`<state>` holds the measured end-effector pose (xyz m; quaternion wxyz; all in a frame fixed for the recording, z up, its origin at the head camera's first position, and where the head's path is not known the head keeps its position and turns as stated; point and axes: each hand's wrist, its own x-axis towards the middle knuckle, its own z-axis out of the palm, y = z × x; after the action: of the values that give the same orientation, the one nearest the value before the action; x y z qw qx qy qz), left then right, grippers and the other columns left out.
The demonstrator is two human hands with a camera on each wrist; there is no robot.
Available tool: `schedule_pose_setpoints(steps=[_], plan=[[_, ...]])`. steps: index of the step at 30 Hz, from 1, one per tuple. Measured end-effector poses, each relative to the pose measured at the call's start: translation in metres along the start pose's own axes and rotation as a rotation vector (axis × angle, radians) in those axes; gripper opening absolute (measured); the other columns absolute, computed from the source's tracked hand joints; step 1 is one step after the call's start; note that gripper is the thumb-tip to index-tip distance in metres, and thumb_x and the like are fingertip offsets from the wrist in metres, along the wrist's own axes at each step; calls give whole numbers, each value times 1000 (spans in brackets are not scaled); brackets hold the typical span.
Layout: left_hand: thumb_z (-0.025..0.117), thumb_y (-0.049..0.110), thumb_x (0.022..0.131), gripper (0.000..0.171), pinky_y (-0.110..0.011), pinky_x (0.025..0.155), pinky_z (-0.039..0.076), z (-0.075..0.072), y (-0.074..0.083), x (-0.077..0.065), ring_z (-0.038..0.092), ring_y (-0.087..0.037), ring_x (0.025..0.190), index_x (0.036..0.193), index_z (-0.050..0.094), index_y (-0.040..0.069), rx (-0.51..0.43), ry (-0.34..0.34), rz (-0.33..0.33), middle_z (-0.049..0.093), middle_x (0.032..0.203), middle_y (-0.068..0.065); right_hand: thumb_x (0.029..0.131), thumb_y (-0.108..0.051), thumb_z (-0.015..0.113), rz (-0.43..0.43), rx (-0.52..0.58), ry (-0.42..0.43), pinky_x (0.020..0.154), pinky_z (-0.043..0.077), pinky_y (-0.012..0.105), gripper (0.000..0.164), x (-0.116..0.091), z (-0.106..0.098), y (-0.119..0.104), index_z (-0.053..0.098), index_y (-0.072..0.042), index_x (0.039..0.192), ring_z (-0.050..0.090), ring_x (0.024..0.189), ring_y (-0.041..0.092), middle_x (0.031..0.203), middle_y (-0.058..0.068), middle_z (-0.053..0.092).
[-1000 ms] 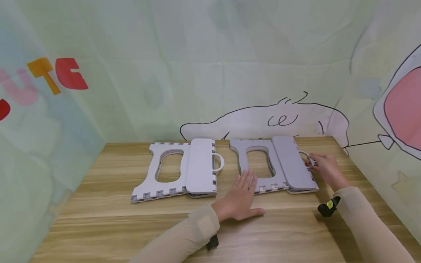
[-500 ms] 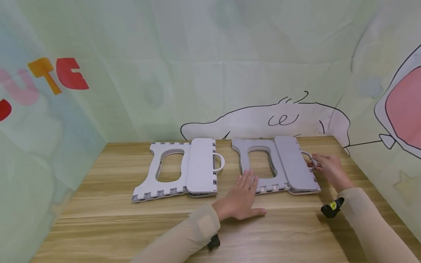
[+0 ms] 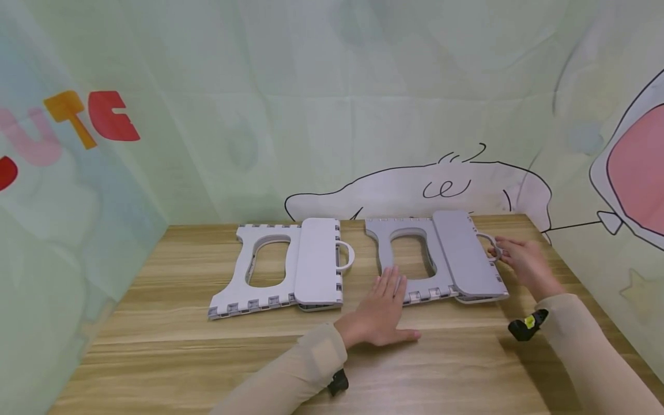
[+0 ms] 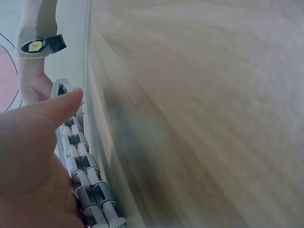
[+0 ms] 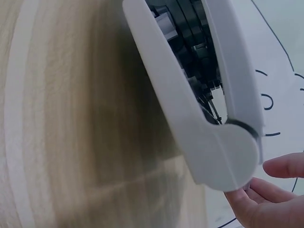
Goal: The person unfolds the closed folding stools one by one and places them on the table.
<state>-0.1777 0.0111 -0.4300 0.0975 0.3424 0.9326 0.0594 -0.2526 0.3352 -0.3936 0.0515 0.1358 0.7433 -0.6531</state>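
Right of centre in the head view, a folded grey stool (image 3: 461,253) is lying on the desk (image 3: 441,374). At its right, the right hand (image 3: 529,268) is pinching the ring handle (image 3: 486,236). The left hand (image 3: 380,314) is resting straight fingers, thumb spread, on the stool's lower left edge. Left of centre, a white stool (image 3: 316,262) is lying nearby.
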Motion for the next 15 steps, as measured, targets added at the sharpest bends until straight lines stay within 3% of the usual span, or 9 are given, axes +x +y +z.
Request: schedule_pose_setpoints(steps=[5,15], plan=[[43,69,96,103,-42,121,1,0,-2,-1,-11,-36,149,158,5,-3,-37,15,7,-10,162,-25,104,-8,48,-22,145,1,68,55,13,57,-4,1,-7,23,20,147,68,75,2,77,-12,67],[39,70,97,102,-43,121,1,4,-3,-4,-11,-37,149,157,2,-4,-87,62,8,-12,161,-26,104,-8,49,-46,141,19,72,55,13,55,-10,2,-22,27,16,148,67,77,0,80,-16,66]])
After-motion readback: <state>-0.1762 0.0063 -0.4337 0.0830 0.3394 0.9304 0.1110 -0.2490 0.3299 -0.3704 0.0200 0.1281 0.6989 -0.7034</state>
